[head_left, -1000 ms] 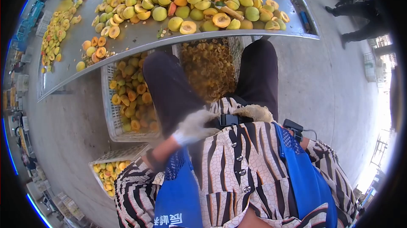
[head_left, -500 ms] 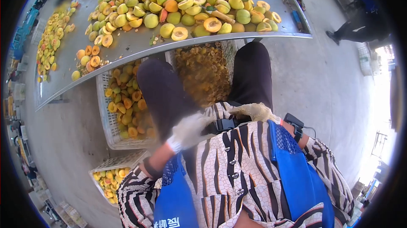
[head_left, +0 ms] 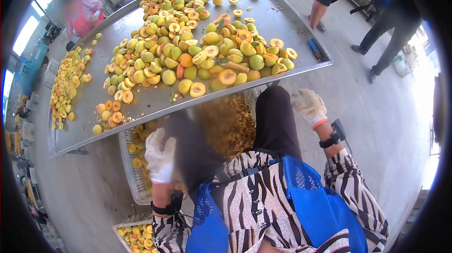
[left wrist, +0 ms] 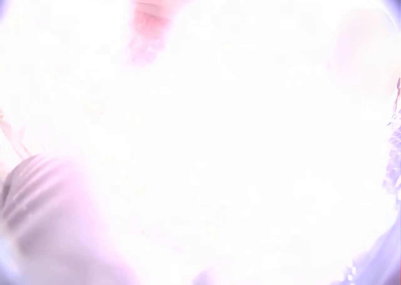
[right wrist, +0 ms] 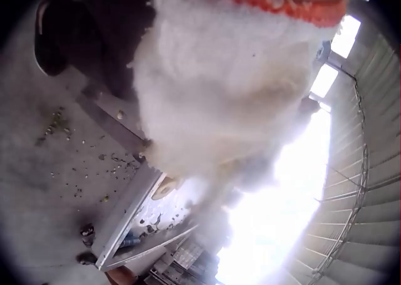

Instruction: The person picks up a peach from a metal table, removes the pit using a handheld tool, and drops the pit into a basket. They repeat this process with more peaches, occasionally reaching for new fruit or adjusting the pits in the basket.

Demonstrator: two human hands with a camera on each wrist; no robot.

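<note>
My left hand (head_left: pixel 159 156) wears a whitish work glove and hovers over the crate (head_left: pixel 133 177) beside my left knee, fingers loosely bent, holding nothing. The right hand (head_left: pixel 309 107), in a stained glove with an orange cuff, is raised outside my right knee, also empty. In the right wrist view the back of that glove (right wrist: pixel 219 78) fills much of the picture. Glare washes out most of the left wrist view. At my waist lies a black strap buckle (head_left: pixel 249 172). Ahead, halved yellow-green stone fruit (head_left: pixel 197 89) is heaped on a steel table (head_left: pixel 127 22).
A wooden handle (head_left: pixel 235 66) lies in the heap. Under the table are brown fruit scraps (head_left: pixel 245 130) between my legs; another fruit crate (head_left: pixel 121 241) stands at lower left. One person in pink (head_left: pixel 87 17) sits at the far left. People's legs (head_left: pixel 388 41) stand on the right.
Both hands have left the waist buckle and moved apart, the left toward the left knee, the right outside the right knee. The head view has tilted up, showing more of the table.
</note>
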